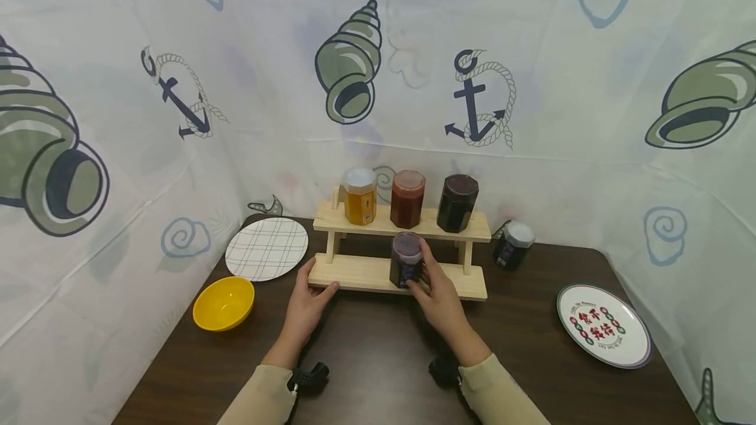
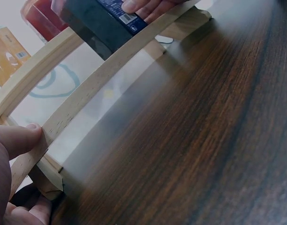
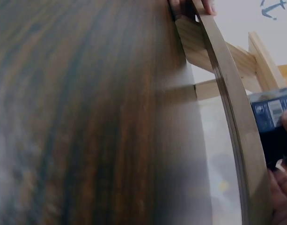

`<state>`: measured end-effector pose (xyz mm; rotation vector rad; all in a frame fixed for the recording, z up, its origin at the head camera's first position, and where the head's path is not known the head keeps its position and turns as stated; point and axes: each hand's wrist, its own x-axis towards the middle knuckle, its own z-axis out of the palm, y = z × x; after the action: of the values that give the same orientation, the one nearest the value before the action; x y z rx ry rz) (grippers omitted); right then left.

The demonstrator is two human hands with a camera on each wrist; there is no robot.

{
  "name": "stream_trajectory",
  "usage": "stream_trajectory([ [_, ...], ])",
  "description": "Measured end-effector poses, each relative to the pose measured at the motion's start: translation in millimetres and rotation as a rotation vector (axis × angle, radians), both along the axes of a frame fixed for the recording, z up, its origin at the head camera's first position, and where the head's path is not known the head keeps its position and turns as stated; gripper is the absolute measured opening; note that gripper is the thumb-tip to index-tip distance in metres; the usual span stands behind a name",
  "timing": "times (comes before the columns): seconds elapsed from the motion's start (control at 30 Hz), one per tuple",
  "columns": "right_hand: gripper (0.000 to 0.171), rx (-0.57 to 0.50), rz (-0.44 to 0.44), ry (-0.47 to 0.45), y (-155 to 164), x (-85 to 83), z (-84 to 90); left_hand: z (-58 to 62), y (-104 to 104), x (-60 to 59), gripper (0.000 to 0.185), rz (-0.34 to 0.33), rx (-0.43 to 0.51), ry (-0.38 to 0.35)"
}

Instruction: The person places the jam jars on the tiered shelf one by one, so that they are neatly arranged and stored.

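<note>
A two-tier wooden rack (image 1: 354,272) stands at the back of the dark table. My left hand (image 1: 306,300) grips the left end of its lower shelf, thumb on the front edge in the left wrist view. Toward the right of that shelf, my right hand (image 1: 440,294) holds a dark jar (image 1: 406,260) with a purplish lid between thumb and fingers. The jar is upright, its base at the shelf. On the upper shelf stand a yellow jar (image 1: 360,205), a red jar (image 1: 407,201) and a black jar (image 1: 457,205).
Another dark jar (image 1: 512,249) with a pale lid is right of the rack. A white checked plate (image 1: 266,248) and a yellow bowl (image 1: 223,307) lie to the left. At the right is a white plate with red characters (image 1: 629,330). A patterned cloth hangs behind.
</note>
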<state>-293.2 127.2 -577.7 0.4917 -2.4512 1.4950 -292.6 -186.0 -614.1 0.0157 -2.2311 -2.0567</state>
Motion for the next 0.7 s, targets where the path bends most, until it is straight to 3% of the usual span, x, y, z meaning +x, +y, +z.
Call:
stream_trajectory([
  [0.33, 0.108, -0.024, 0.05, -0.048, 4.9, -5.4, 0.9, -3.5, -1.6, -0.3, 0.093, 0.01, -0.014, -0.006],
  [0.7, 0.105, -0.008, 0.009, -0.109, 3.5, -4.3, 4.4, -0.4, 0.5, -0.9, 0.094, 0.005, -0.007, 0.001],
])
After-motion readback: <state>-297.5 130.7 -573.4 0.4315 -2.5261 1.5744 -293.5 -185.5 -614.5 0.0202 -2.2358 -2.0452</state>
